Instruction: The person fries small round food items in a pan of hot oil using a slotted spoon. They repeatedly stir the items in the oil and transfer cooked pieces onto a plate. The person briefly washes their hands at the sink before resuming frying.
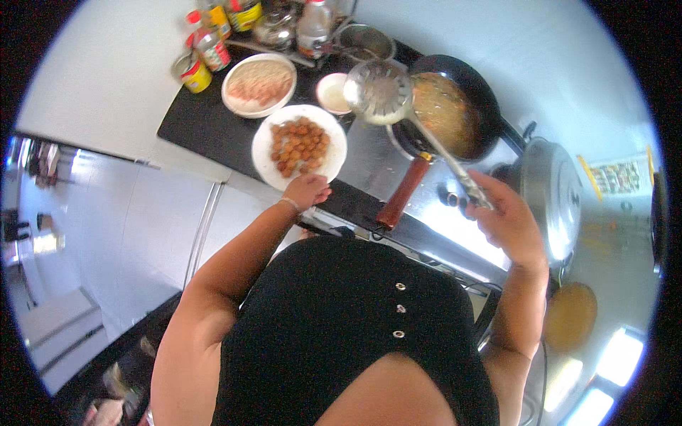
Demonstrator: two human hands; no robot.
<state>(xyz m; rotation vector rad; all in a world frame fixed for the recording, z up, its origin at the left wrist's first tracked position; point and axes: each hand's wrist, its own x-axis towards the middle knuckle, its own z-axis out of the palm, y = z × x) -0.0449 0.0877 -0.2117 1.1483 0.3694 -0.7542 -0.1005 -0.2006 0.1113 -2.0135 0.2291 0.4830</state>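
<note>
My right hand (503,218) grips the long handle of a slotted metal skimmer (378,91). The skimmer's round head is raised left of a dark wok (485,101), which holds bubbling oil (445,114). At the near rim of a white plate (335,141) is my left hand (307,191), its fingers curled. Whether it pinches the rim or only rests there is hidden. Small browned fried balls (298,146) lie on that plate. Behind it stands a white bowl (227,90) with a pale and pinkish crumbly food (260,80).
A pan's wooden handle (405,194) juts towards me over the steel stove (367,154). A small white bowl (331,95) is beside the skimmer. Sauce bottles (210,48) and a metal pot (367,40) line the back. A large lidded pot (551,197) stands at the right.
</note>
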